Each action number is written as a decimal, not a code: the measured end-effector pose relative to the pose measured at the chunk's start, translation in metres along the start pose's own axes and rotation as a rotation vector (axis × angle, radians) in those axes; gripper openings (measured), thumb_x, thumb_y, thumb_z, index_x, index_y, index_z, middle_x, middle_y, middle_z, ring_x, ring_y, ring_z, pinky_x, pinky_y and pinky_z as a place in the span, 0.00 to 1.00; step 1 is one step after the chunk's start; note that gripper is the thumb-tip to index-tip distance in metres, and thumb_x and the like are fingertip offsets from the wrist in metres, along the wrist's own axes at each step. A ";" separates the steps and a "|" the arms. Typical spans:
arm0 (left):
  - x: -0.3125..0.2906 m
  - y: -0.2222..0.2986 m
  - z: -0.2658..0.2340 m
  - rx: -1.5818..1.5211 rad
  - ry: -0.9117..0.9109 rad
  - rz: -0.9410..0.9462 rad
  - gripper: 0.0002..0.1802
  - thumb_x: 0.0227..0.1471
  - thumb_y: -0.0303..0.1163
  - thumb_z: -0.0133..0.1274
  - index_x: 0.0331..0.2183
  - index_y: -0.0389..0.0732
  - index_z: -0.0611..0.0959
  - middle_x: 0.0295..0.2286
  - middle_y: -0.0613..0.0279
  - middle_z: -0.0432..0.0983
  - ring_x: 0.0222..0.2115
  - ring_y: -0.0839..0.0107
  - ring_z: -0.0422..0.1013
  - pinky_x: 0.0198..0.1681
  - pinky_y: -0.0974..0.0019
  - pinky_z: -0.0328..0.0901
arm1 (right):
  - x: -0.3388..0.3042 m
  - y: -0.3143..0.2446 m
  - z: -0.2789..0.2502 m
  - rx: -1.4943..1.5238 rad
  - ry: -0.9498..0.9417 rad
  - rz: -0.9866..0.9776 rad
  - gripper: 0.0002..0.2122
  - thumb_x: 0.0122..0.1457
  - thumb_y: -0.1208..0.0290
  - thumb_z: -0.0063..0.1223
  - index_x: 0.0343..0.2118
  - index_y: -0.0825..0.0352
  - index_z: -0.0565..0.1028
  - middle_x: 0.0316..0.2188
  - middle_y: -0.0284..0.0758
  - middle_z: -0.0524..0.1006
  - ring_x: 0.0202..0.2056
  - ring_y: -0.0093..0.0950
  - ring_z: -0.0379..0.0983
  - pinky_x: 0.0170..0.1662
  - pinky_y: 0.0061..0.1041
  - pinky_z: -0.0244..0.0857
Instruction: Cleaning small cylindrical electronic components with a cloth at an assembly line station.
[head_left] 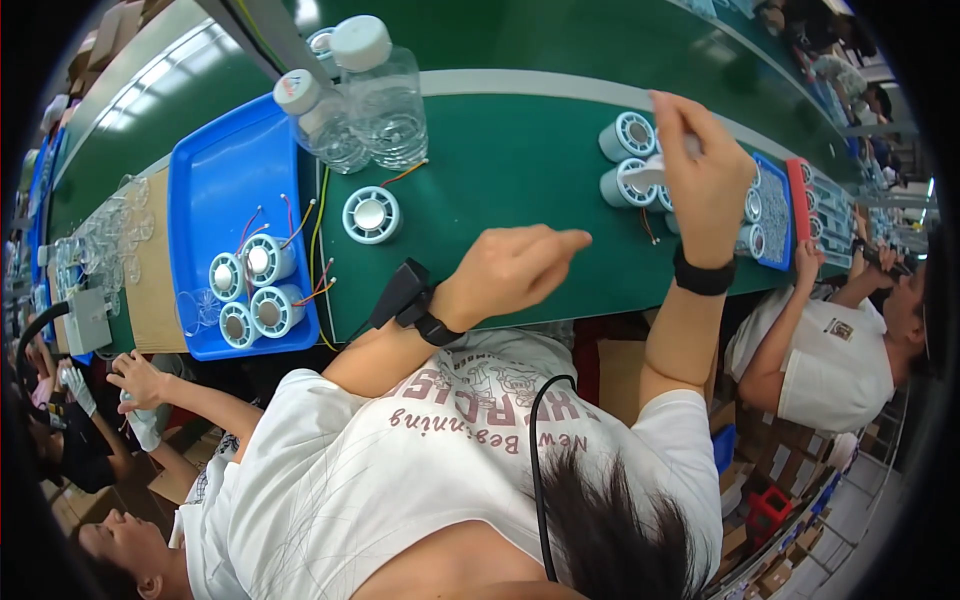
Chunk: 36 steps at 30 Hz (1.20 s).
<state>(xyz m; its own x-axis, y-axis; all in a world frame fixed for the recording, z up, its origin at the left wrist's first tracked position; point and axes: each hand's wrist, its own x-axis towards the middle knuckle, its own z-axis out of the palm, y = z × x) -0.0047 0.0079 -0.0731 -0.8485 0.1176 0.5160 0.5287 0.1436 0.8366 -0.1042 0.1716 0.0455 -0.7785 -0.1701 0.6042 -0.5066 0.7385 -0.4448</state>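
My right hand (705, 175) is raised over the right side of the green bench, closed on a small white piece, perhaps a wipe (645, 173). This lies over one of the light-blue round motor-like units (622, 184), each with a slotted rim and silver centre. Another such unit (628, 135) stands just beyond. Over the middle of the bench hovers my left hand (515, 268), its index finger stretched to the right and the others loosely curled; I see nothing in it. To its left a single unit (371, 215) stands upright, its thin wires trailing behind.
A blue tray (235, 150) at left carries several wired units (270, 258). Clear plastic bottles (385, 110) with white lids stand beside it. At right, another blue tray (770, 215) and a red holder (798, 200) lie near a co-worker (820, 350). Another person (140, 545) sits at left.
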 end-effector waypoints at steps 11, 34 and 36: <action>-0.003 -0.004 -0.013 0.246 -0.175 0.667 0.19 0.41 0.21 0.57 0.41 0.36 0.80 0.16 0.66 0.66 0.14 0.73 0.66 0.16 0.69 0.62 | 0.136 -0.064 0.203 -0.011 -0.656 -0.614 0.17 0.54 0.72 0.57 0.49 0.56 0.75 0.39 0.38 0.78 0.40 0.37 0.76 0.43 0.33 0.71; 0.001 0.009 -0.011 0.474 0.479 0.411 0.33 0.40 0.25 0.65 0.51 0.33 0.74 0.53 0.46 0.65 0.54 0.49 0.64 0.52 0.51 0.67 | 0.042 -0.039 -0.010 0.300 -0.752 0.162 0.33 0.43 0.69 0.71 0.55 0.63 0.71 0.41 0.32 0.76 0.37 0.18 0.70 0.42 0.21 0.67; 0.009 0.011 -0.005 0.413 0.372 0.372 0.33 0.40 0.25 0.66 0.50 0.33 0.75 0.52 0.47 0.66 0.52 0.48 0.66 0.52 0.51 0.67 | 0.002 -0.010 -0.021 0.487 -0.738 0.248 0.34 0.44 0.64 0.72 0.55 0.67 0.70 0.42 0.34 0.76 0.40 0.20 0.71 0.44 0.22 0.67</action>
<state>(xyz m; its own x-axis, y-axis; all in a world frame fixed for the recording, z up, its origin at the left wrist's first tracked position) -0.0067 0.0061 -0.0580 -0.5209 -0.1040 0.8472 0.6904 0.5324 0.4898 -0.0926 0.1775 0.0655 -0.8401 -0.5404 -0.0472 -0.2631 0.4819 -0.8358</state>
